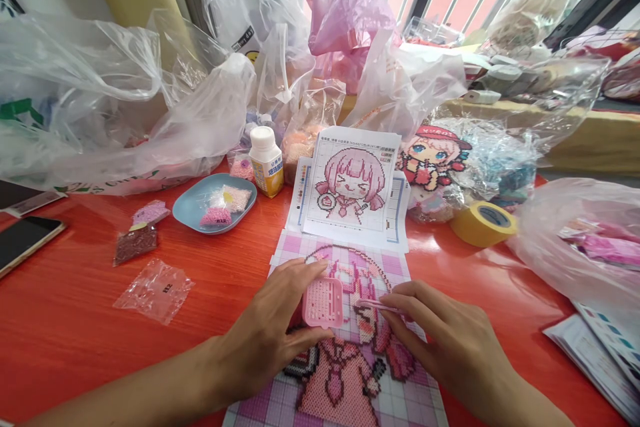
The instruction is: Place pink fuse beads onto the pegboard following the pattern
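My left hand (280, 310) grips a small pink bead tray (323, 303) by its edges, thumb below and fingers above. Pink tweezers (377, 305) are pinched in my right hand (437, 330), their tips just right of the tray. Both hands are over a fuse bead picture (345, 373) of a pink-haired figure, laid out on a purple and white checked pegboard (250, 400). Part of the figure's face and hair is hidden by the tray and my fingers. Behind the board leans a printed pattern sheet (353, 180) of the same figure.
To the left are a blue plate (187, 203) with bead bags, more bead packets (135, 243), an H2 bag (156, 290) and a phone (27, 243). A white-capped bottle (267, 160), plastic bags (200, 113) and yellow tape (483, 223) stand behind. Papers (595, 353) lie right.
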The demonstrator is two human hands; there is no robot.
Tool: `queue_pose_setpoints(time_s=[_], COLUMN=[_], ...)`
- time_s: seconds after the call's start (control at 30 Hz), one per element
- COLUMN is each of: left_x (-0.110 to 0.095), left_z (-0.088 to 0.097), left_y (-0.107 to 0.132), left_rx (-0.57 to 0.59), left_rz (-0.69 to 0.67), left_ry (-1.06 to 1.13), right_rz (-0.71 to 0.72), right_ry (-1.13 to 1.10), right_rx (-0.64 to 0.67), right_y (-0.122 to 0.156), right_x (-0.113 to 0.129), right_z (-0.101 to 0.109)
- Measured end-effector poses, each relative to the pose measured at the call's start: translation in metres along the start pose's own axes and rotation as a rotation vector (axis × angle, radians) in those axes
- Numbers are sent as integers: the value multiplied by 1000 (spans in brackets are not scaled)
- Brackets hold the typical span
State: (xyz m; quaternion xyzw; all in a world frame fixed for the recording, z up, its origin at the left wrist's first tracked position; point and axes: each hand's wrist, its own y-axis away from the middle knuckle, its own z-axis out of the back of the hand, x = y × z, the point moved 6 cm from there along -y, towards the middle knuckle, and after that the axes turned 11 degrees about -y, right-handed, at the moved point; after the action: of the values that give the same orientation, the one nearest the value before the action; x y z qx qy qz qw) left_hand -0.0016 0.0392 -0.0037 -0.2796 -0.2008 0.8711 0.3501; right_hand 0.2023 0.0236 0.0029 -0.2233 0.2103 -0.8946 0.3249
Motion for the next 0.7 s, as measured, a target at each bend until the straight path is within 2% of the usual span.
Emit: queue_pose_setpoints(time_s=[0.7], left_x=[1], left_z=[0], left_y=[0], left_rx=[17], left_rz=[8], left_ry=[6], right_rz=[1], right_ry=[4], right_rx=[6], right_y=[-1], right_x=[0], right_z=[2])
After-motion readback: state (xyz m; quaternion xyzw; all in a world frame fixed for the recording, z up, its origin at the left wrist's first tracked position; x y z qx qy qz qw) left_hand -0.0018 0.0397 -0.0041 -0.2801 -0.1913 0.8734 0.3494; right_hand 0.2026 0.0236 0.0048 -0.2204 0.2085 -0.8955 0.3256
